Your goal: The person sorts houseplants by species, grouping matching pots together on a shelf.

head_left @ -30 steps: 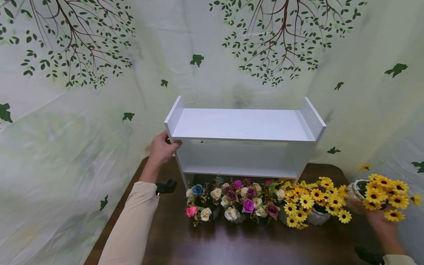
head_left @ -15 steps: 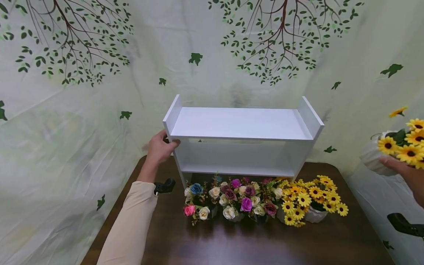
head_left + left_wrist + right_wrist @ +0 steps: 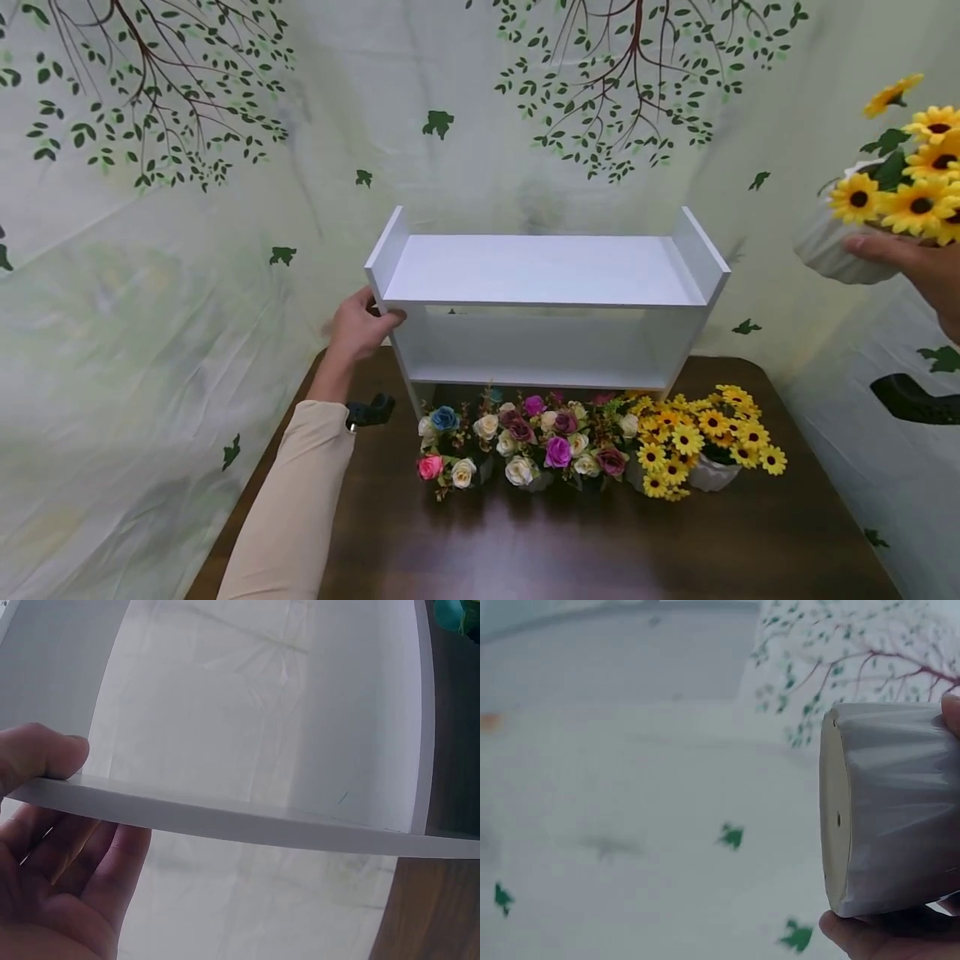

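one potted yellow plant [image 3: 917, 205], upper right of the frame. held how?

clasped by the right hand [image 3: 926, 271], tilted, well apart from the white shelf [image 3: 547, 268].

and the shelf lies which way?

down and left of it, mid-frame, long axis running left to right. the right hand is nearer its right end; the left hand [image 3: 358, 327] pinches the left panel [image 3: 384, 250].

underneath?

a dark table [image 3: 675, 550], lower centre, with a row of potted flowers [image 3: 558, 452] before the shelf. leaf-printed cloth [image 3: 480, 83] hangs behind.
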The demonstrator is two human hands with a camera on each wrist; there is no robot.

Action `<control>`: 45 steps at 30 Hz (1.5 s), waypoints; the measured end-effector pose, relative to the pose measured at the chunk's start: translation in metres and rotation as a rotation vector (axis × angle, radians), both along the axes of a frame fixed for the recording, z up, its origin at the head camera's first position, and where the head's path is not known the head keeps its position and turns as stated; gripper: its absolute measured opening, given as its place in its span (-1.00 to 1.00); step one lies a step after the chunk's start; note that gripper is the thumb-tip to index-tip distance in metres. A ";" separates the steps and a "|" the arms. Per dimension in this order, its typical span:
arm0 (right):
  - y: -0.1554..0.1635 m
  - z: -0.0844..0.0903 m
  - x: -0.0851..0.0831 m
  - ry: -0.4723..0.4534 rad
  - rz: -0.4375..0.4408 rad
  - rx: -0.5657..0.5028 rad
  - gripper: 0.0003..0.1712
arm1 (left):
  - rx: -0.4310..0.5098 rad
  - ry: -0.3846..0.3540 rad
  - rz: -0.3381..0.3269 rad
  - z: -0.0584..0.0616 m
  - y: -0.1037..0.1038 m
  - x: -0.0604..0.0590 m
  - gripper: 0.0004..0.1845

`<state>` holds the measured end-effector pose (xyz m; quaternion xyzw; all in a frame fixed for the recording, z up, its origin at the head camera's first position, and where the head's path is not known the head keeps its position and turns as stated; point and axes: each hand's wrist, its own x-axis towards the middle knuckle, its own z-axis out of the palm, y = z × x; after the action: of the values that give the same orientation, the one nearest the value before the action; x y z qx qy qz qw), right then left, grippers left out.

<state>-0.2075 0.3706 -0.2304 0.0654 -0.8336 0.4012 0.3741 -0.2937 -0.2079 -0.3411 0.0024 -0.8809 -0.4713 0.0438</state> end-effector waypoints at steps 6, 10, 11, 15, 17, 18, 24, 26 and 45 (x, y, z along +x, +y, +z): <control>-0.034 0.026 -0.009 -0.012 0.186 -0.052 0.09 | -0.036 0.007 0.001 -0.001 0.002 0.000 -0.38; -0.052 0.036 -0.015 -0.107 0.267 -0.041 0.01 | -0.004 0.024 0.009 -0.003 0.005 0.002 -0.38; -0.057 0.038 -0.017 -0.121 0.284 -0.041 -0.03 | 0.006 0.026 0.012 -0.003 0.006 0.002 -0.38; -0.073 0.048 -0.027 -0.141 0.347 -0.050 -0.16 | 0.036 0.028 0.026 -0.003 0.006 0.002 -0.39; -0.081 0.050 -0.031 -0.145 0.391 -0.083 -0.19 | 0.029 0.035 0.033 -0.004 0.006 0.002 -0.40; -0.085 0.052 -0.033 -0.150 0.406 -0.083 -0.20 | 0.027 0.038 0.036 -0.004 0.006 0.002 -0.41; -0.106 0.054 -0.043 -0.159 0.454 -0.061 -0.28 | 0.024 0.038 0.047 -0.005 0.007 0.001 -0.44; -0.111 0.051 -0.045 -0.166 0.442 -0.038 -0.33 | 0.023 0.044 0.057 -0.005 0.008 0.002 -0.44; -0.133 0.014 -0.065 -0.279 0.386 -0.007 -0.36 | -0.118 0.289 0.340 -0.006 0.029 0.010 -0.81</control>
<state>-0.2725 0.2375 -0.2159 0.1662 -0.8478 0.4733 0.1720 -0.2832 -0.1793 -0.3475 0.0809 -0.8785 -0.4001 0.2483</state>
